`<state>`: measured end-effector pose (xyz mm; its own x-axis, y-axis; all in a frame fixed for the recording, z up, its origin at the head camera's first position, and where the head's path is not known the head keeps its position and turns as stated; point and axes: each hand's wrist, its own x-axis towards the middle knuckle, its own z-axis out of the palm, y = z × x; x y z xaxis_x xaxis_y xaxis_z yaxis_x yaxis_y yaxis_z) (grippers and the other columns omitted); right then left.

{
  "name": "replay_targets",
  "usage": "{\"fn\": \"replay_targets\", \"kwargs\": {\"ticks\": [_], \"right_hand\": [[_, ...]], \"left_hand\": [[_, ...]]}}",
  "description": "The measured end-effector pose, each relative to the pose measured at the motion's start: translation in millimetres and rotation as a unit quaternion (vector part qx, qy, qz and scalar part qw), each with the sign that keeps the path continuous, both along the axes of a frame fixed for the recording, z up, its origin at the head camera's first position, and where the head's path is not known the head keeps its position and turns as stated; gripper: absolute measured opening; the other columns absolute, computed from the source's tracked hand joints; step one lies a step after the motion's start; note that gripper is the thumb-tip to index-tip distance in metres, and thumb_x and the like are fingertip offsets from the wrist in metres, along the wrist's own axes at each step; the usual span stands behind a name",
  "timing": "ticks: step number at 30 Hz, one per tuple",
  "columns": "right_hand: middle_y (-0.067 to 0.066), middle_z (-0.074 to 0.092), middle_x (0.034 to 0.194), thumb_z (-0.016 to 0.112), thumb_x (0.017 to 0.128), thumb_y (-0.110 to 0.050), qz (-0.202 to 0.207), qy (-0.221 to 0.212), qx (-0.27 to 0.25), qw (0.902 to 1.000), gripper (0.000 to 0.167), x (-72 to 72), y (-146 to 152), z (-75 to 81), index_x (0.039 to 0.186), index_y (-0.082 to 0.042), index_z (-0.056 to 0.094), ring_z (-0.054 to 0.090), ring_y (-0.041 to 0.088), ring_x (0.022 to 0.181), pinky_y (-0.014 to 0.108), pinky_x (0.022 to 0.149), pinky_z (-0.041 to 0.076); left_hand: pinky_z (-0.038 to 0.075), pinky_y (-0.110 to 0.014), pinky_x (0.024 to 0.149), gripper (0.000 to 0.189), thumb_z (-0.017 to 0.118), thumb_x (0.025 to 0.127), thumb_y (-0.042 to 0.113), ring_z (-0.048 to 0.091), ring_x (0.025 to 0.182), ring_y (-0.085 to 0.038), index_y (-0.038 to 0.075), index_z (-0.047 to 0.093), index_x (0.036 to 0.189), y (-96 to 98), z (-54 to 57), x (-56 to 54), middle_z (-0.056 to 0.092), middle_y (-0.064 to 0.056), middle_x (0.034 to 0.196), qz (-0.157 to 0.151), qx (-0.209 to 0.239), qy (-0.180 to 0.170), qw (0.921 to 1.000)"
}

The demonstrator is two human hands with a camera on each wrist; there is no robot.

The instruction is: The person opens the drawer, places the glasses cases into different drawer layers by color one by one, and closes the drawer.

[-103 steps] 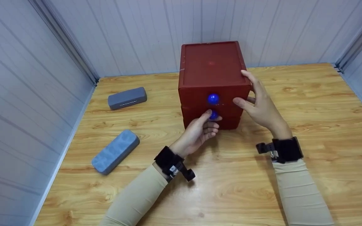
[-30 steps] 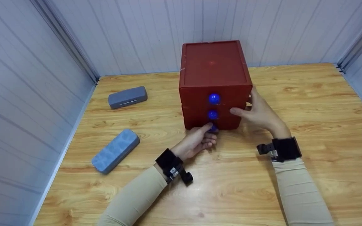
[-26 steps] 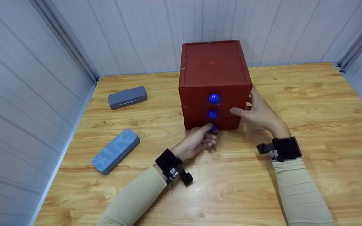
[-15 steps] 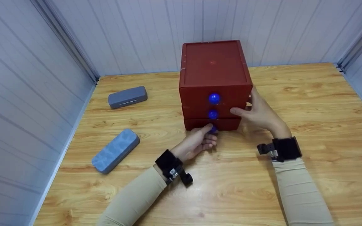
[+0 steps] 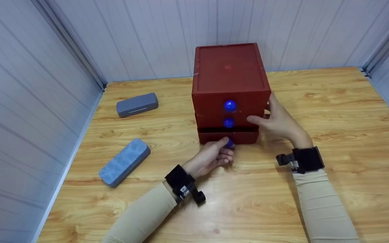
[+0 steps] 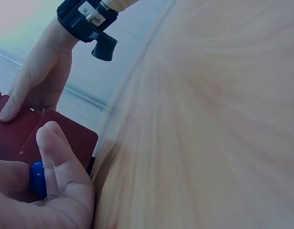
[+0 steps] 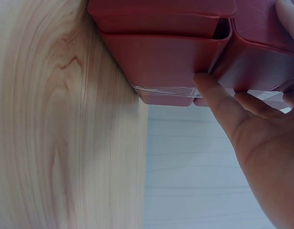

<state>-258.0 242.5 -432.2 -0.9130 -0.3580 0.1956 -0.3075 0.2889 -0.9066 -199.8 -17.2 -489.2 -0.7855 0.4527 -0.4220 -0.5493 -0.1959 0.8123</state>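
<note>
A red drawer cabinet [image 5: 230, 69] with blue round knobs stands in the head view. Its bottom drawer [image 5: 211, 137] juts out slightly, with a dark gap above its front. My left hand [image 5: 211, 155] pinches the bottom drawer's blue knob [image 5: 229, 143] between thumb and fingers; the knob also shows in the left wrist view, partly hidden by them. My right hand [image 5: 280, 121] spans the cabinet's right front corner, thumb on the middle drawer's front [image 5: 211, 120]. In the right wrist view, its extended fingers [image 7: 220, 102] press the cabinet's side [image 7: 156, 59].
A grey oblong case [image 5: 137, 105] lies at the back left of the wooden table [image 5: 248, 202]. Nearer stands a light-blue oblong case [image 5: 124, 162], set diagonally. Pale panelled walls [image 5: 147, 37] enclose the back and sides.
My left hand went from the middle knob down to the bottom one, then drew the bottom drawer slightly toward me. My right hand slid lower on the cabinet's side earlier and now stays there.
</note>
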Motion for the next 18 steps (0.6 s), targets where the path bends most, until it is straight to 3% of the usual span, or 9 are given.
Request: {"fn": "replay_targets", "kwargs": {"ticks": [4,18], "right_hand": [[0.008,0.039,0.161,0.079,0.098,-0.018,0.001,0.003,0.001,1.0,0.094,-1.3,0,-0.4,0.169,-0.03,0.018,0.049,0.037,0.14,0.047,0.105,0.054],[0.012,0.038,0.161,0.079,0.098,-0.018,-0.003,0.0,0.004,1.0,0.094,-0.3,0,0.0,0.169,-0.025,0.017,0.048,0.038,0.141,0.054,0.108,0.052]], "left_hand": [[0.055,-0.017,0.06,0.045,0.053,0.113,0.031,0.067,0.063,-0.01,-0.01,0.063,0.129,-0.6,-0.5,4.7,0.068,0.0,0.076,0.0,-0.001,0.001,1.0],[0.057,-0.018,0.061,0.046,0.054,0.113,0.033,0.067,0.066,-0.01,-0.009,0.065,0.127,-3.8,0.3,18.9,0.068,0.0,0.078,-0.014,-0.006,0.0,0.9999]]}}
